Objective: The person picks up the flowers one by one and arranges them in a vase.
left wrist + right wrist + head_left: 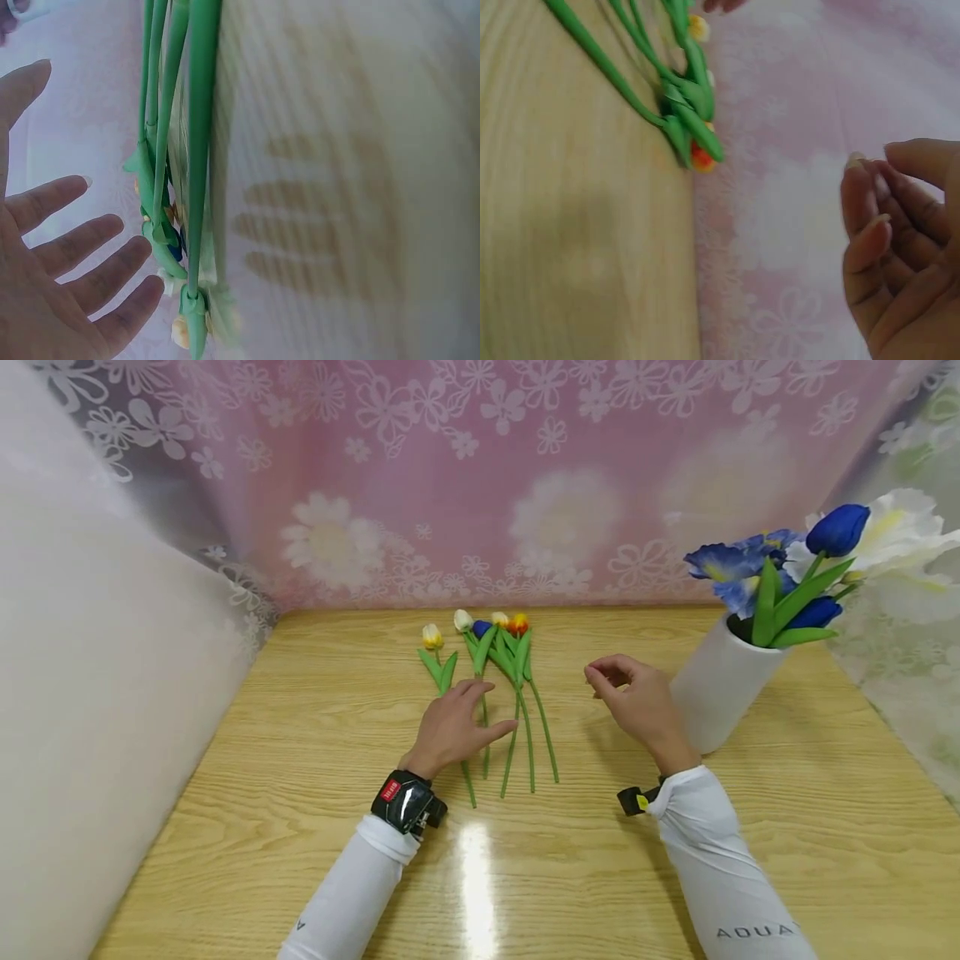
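Note:
Several artificial tulips lie on the wooden table, stems toward the person. A white-and-yellow tulip (432,637) is at the left; a white tulip (462,620), a blue tulip (482,628) and an orange-red tulip (519,624) are bunched to its right. My left hand (453,727) is over the stems, fingers spread and holding nothing; in the left wrist view its fingertips (135,247) are beside the green stems (199,135). My right hand (645,702), fingers loosely curled and nothing in them, hovers left of the white vase (720,693), overlapping its edge in the head view.
The vase at the right holds blue irises (731,568), blue tulips (838,531) and a large white flower (900,539). A pink floral curtain (442,510) hangs along the table's back edge. A white surface (90,652) borders the left side.

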Demonstrator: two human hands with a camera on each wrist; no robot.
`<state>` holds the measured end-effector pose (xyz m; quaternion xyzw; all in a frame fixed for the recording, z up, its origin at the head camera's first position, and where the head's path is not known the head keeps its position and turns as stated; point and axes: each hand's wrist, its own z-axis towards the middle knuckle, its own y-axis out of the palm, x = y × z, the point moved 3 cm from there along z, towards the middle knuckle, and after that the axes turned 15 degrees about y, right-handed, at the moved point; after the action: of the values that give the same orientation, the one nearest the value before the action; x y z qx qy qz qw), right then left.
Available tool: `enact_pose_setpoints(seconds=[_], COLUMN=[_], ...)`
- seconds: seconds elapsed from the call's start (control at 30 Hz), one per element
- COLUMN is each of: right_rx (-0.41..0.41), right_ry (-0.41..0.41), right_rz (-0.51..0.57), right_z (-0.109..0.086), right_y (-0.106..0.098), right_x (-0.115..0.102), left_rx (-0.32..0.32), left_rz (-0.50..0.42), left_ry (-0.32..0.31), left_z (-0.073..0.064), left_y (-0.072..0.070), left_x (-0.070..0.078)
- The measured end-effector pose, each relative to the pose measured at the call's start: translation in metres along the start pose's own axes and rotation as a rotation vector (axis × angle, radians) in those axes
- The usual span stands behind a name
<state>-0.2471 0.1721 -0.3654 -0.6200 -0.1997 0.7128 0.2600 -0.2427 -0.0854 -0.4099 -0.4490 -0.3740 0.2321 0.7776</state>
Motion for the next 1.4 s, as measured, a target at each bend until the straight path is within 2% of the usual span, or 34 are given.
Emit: enact_pose_setpoints(seconds=[0.2,0.37,0.6,0.93,1.2,1.4], right_rx=[-0.212,-0.303,-0.306,-0.329,-0.352,-0.358], right_ry=[0.152,0.218,0.224,0.259,0.283,0.314], right_rz=[-0.103,-0.169,-0.209,-0.225,-0.155,-0.062], right_z=[0.004,0.006,0.01,0.014,0.016,0.014], right_y=[0.034,0.057,0.079,0.091,0.096,0.089], right_x=[0.005,0.0,-0.003,0.0,0.002,-0.002], left_rx=[-0.003,0.009,0.007,0.028,0.038,0.045], left_rz=[0.019,0.022,-0.011,0.003,-0.009,-0.004], left_ry=[-0.027,-0.043,-0.067,-0.054,-0.068,-0.069], left_z=[-0.004,-0.006,-0.012,-0.016,-0.021,-0.021], left_y=[-0.006,-0.012,-0.011,-0.011,-0.013,-0.014], left_x=[-0.005,-0.008,-0.009,-0.009,-0.013,-0.012])
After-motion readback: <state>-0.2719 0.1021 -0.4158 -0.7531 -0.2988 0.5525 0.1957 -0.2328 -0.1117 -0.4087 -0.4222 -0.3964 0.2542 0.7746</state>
